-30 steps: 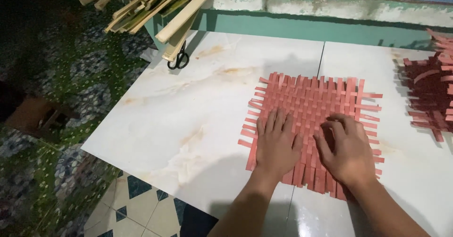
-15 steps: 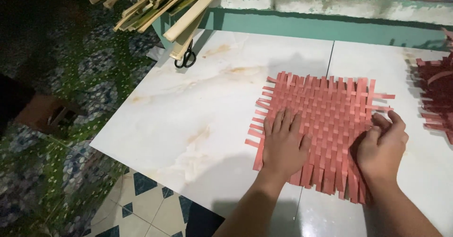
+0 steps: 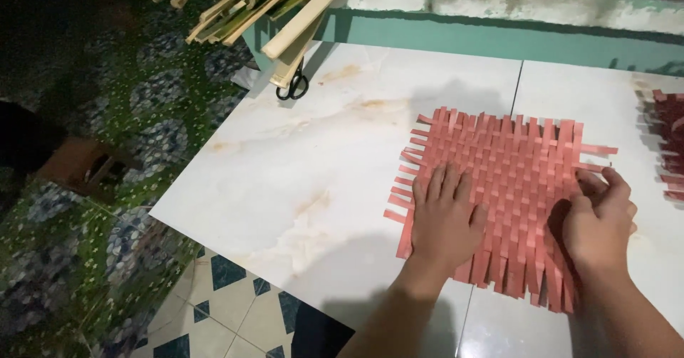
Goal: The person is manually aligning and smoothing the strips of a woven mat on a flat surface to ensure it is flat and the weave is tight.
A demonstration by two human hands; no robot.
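Observation:
A square mat woven from reddish-pink strips (image 3: 509, 180) lies flat on a white marbled tile surface (image 3: 299, 180). My left hand (image 3: 445, 219) rests palm down on the mat's near left part, fingers spread. At the mat's right edge my right hand (image 3: 598, 219) has its fingers curled around the loose strip ends there. Whether it pinches one strip is unclear.
Another stack of woven red pieces (image 3: 670, 144) lies at the right edge. A bundle of pale bamboo slats (image 3: 263, 2) leans over the far left corner, with black scissors (image 3: 292, 87) beneath. A green patterned floor covering (image 3: 107, 208) lies to the left, and a teal ledge (image 3: 499, 34) runs behind.
My right hand slid from the mat's near middle to its right edge and curled its fingers. The left hand stayed pressed on the mat.

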